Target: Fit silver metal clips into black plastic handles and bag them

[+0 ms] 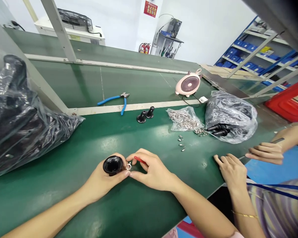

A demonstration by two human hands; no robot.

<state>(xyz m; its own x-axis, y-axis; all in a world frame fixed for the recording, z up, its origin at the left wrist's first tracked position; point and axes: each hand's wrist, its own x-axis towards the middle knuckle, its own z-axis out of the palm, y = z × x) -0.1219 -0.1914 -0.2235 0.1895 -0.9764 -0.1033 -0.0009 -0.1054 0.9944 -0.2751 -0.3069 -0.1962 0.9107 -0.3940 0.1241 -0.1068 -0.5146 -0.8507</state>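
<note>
- Grasps a glossy black flared part [113, 166] in the left hand [101, 181], with its wide mouth turned up, over the near middle of the green tabletop [106, 215].
- Has the right hand [154, 172] just beside it, curled, with thumb and forefinger close about a small metal ring [128, 166].
- Cannot tell, from the crowded fingertips, the hand bearing the ring.
- Grips a slim red piece [140, 160] in the right hand, too little exposed to name.
- Faces, beyond the hands, two upright black flared parts [141, 118] standing close together on their wide ends.
- Has blue-handled cutters [109, 99] lying spread, farther off and to the left.
- Has two loose metal clasps [182, 147] to the right, near an opened clear bag of metal fittings [183, 119].
- Sits between two plastic bags of black parts, a bulky left bag [22, 115] and a smaller right bag [230, 109].
- Neighbours, at right, a co-worker's hand [232, 172] resting at the table edge.
</note>
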